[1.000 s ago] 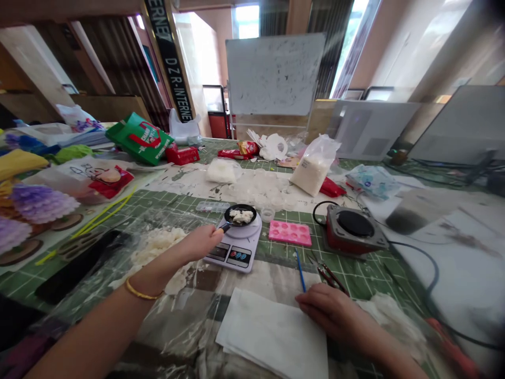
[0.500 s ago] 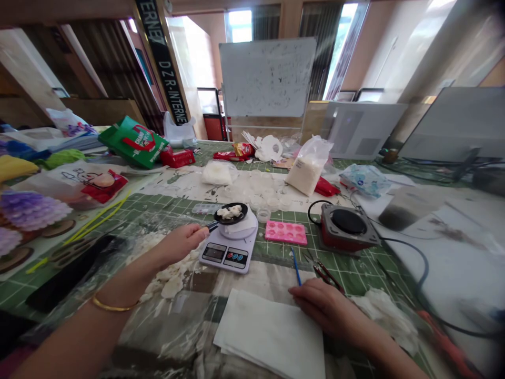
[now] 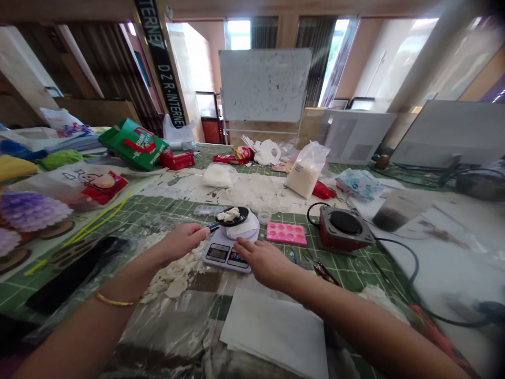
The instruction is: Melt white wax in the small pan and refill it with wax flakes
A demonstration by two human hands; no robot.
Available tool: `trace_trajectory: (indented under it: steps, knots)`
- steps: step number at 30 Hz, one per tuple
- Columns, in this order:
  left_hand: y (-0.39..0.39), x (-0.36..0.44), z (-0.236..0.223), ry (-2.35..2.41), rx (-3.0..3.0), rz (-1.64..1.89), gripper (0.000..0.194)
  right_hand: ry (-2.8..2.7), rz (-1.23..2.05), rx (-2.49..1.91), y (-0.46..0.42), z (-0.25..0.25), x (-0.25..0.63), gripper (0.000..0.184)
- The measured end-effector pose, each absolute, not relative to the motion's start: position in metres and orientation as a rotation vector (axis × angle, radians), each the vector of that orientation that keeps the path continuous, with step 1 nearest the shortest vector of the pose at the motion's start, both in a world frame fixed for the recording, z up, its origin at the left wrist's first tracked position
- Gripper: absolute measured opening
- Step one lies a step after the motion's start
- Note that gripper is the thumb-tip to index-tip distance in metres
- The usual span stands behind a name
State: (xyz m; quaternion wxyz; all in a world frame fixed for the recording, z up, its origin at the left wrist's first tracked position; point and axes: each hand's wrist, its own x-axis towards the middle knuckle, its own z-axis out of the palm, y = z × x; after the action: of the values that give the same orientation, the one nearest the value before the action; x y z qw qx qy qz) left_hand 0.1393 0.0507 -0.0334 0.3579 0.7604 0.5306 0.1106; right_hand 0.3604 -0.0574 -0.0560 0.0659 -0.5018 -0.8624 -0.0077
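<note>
My left hand [image 3: 185,243] is closed around the handle of a small black pan [image 3: 239,217] heaped with white lumps [image 3: 229,214]. The pan sits above the platform of a white kitchen scale [image 3: 215,264], over a piece of white paper [image 3: 242,227]; whether it touches is unclear. Over the scale's right front reaches my right hand [image 3: 264,260], fingers stretched toward the platform's edge and covering some buttons. Nothing shows in it. White flakes [image 3: 173,281] lie on clear plastic beside my left wrist. Below my right forearm are stacked white sheets [image 3: 272,331].
Right of the scale lie a pink mold [image 3: 286,233], a small hot plate [image 3: 344,226] with a cord, and pliers [image 3: 325,271]. Behind are clear cups [image 3: 256,189] and a bag of white granules [image 3: 305,173]. A green bag [image 3: 132,145] stands at the back left.
My right hand has moved from beside the blue stick, near the sheets, up and left to the front of the scale. My left hand still holds the pan above the platform.
</note>
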Motion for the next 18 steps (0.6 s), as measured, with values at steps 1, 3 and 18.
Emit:
trace_trajectory:
  steps: [1,3,18]
  knots:
    - [0.051,0.140,-0.032,1.365,1.967,0.293,0.039,-2.647,-0.040,-1.500,-0.049,-0.058,0.350,0.050]
    - [0.051,0.140,-0.030,1.362,1.988,0.306,0.039,-2.671,-0.082,-1.540,-0.037,-0.061,0.334,0.049]
    - [0.057,0.137,-0.004,1.336,2.039,0.437,0.038,-2.561,0.053,-1.886,-0.027,-0.069,0.332,0.059]
